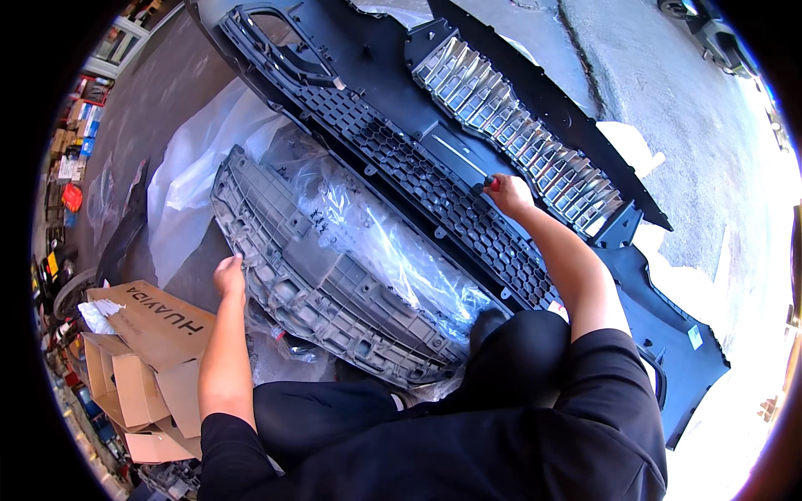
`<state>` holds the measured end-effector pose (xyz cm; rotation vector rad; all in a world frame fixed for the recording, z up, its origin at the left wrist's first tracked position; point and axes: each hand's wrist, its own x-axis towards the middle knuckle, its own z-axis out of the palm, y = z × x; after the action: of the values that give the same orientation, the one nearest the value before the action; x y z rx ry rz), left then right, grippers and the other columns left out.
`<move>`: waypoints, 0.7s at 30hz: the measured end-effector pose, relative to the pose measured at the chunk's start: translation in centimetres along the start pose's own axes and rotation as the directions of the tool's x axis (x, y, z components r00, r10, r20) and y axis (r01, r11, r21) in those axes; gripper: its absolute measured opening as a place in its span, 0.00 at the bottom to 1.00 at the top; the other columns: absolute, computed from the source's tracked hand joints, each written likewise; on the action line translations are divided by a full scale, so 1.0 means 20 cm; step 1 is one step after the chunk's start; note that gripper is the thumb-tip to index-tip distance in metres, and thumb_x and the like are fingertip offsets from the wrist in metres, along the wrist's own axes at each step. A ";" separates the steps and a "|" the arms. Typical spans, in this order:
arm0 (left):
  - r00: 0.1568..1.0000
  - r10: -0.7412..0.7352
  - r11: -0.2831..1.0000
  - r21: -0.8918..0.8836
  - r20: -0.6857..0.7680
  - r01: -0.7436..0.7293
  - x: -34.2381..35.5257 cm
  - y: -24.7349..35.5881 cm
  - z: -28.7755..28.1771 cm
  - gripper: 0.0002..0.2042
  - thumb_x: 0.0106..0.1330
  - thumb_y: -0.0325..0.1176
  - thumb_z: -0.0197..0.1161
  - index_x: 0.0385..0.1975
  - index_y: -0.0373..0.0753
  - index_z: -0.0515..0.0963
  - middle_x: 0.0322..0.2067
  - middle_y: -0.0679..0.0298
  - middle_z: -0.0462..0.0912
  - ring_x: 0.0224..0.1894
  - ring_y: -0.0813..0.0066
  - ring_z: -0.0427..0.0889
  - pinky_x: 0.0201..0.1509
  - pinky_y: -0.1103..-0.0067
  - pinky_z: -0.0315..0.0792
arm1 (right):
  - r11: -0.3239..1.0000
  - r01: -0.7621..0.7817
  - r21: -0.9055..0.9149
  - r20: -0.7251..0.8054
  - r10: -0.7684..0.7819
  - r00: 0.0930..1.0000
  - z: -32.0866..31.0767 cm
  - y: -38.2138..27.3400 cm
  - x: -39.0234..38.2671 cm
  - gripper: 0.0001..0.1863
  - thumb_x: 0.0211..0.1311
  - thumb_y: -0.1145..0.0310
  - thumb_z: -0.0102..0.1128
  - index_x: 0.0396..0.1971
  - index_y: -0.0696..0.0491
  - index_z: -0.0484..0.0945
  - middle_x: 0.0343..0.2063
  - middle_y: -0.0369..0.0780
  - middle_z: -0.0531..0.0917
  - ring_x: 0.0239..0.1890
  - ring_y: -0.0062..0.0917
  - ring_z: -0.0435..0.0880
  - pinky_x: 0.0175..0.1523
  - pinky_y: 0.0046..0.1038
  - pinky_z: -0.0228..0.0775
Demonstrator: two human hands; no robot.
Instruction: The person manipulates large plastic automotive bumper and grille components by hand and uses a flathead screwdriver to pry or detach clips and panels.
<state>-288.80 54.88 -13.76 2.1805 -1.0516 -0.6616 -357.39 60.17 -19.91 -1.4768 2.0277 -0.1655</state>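
Note:
My right hand (511, 197) is closed around the red handle of a screwdriver (458, 153). Its long shaft reaches up and left over the black inner side of a car bumper (380, 98). Beside the shaft lie the bumper's honeycomb lower mesh (418, 171) and a grille with shiny chrome slats (522, 125). My left hand (230, 275) grips the left edge of a dusty grey plastic grille panel (322, 271), which lies tilted in front of my knees. Clear plastic film (368, 238) sits between that panel and the bumper.
An opened cardboard box (150, 326) stands at the lower left. More whitish plastic sheeting (188, 184) spreads over the floor behind the panel. Shelves with boxes and parts (73, 159) line the far left. The bumper's right end (689, 338) extends past my right elbow.

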 end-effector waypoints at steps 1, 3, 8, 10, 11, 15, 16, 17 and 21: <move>0.994 -0.050 0.998 -0.038 0.102 0.054 -0.04 0.06 0.00 0.13 0.69 0.36 0.67 0.43 0.32 0.82 0.28 0.66 0.83 0.26 0.79 0.78 0.28 0.80 0.70 | 1.000 0.004 -0.006 0.004 -0.004 1.000 0.00 0.00 0.01 0.16 0.62 0.55 0.68 0.43 0.50 0.84 0.36 0.47 0.87 0.42 0.43 0.86 0.49 0.39 0.77; 0.931 -0.185 0.961 -0.141 0.314 0.238 -0.17 0.15 0.04 0.10 0.67 0.35 0.69 0.40 0.34 0.82 0.24 0.72 0.78 0.20 0.86 0.71 0.21 0.85 0.63 | 0.997 0.048 -0.064 0.052 -0.045 0.998 0.00 0.01 0.03 0.16 0.64 0.55 0.66 0.43 0.51 0.84 0.36 0.47 0.87 0.41 0.42 0.86 0.48 0.38 0.77; 0.770 -0.178 0.980 0.035 0.612 0.198 -0.48 0.37 0.33 0.16 0.72 0.46 0.63 0.27 0.40 0.77 0.20 0.75 0.71 0.18 0.89 0.65 0.18 0.87 0.56 | 0.991 0.087 -0.101 0.062 -0.081 0.995 -0.01 0.01 0.05 0.16 0.65 0.55 0.65 0.44 0.52 0.83 0.36 0.47 0.87 0.40 0.42 0.86 0.49 0.38 0.78; 0.698 -0.166 0.981 0.045 0.697 0.189 -0.59 0.44 0.46 0.19 0.73 0.47 0.62 0.23 0.41 0.75 0.19 0.75 0.70 0.18 0.88 0.65 0.20 0.86 0.57 | 0.991 0.093 -0.101 0.064 -0.087 0.994 -0.01 0.00 0.05 0.16 0.65 0.55 0.65 0.44 0.51 0.83 0.36 0.47 0.87 0.41 0.42 0.86 0.50 0.38 0.78; 0.673 -0.124 0.992 0.067 0.729 0.111 -0.64 0.47 0.52 0.19 0.73 0.47 0.61 0.22 0.41 0.75 0.18 0.76 0.69 0.18 0.88 0.64 0.21 0.85 0.57 | 0.992 0.086 -0.090 0.072 -0.079 0.994 -0.01 0.00 0.05 0.16 0.65 0.55 0.64 0.44 0.51 0.83 0.37 0.47 0.87 0.41 0.42 0.86 0.50 0.38 0.78; 0.581 -0.114 0.991 0.134 0.806 0.008 -0.84 0.52 0.74 0.19 0.74 0.46 0.61 0.22 0.42 0.73 0.16 0.77 0.65 0.17 0.89 0.61 0.19 0.84 0.53 | 0.990 0.091 -0.104 0.087 -0.082 0.993 -0.02 -0.02 0.04 0.15 0.66 0.56 0.63 0.44 0.50 0.83 0.38 0.47 0.87 0.43 0.42 0.86 0.51 0.38 0.78; 0.565 -0.053 0.993 0.101 0.824 -0.054 -0.88 0.52 0.78 0.19 0.73 0.46 0.61 0.21 0.42 0.73 0.16 0.77 0.66 0.16 0.89 0.61 0.19 0.84 0.53 | 0.988 0.103 -0.117 0.101 -0.091 0.991 -0.03 -0.02 0.05 0.14 0.66 0.57 0.62 0.43 0.50 0.83 0.39 0.46 0.87 0.43 0.41 0.86 0.51 0.38 0.78; 0.560 -0.017 0.989 0.094 0.829 -0.110 -0.92 0.53 0.81 0.19 0.73 0.46 0.61 0.21 0.42 0.73 0.15 0.77 0.66 0.16 0.89 0.61 0.19 0.84 0.53 | 0.982 0.121 -0.146 0.106 -0.106 0.989 -0.04 -0.02 0.05 0.13 0.66 0.57 0.62 0.42 0.50 0.83 0.39 0.46 0.87 0.43 0.41 0.86 0.51 0.38 0.78; 0.537 -0.032 0.980 0.133 0.843 -0.149 -0.96 0.56 0.83 0.20 0.73 0.46 0.62 0.20 0.42 0.73 0.15 0.77 0.66 0.16 0.90 0.61 0.19 0.85 0.53 | 0.959 0.191 -0.209 0.128 -0.167 0.978 -0.07 -0.03 0.06 0.11 0.64 0.60 0.61 0.41 0.50 0.82 0.39 0.45 0.86 0.43 0.40 0.86 0.50 0.38 0.78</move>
<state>-316.07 59.85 -13.86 1.9218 -1.7093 -1.7687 -357.91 58.53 -18.92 -1.7676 1.8710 0.0688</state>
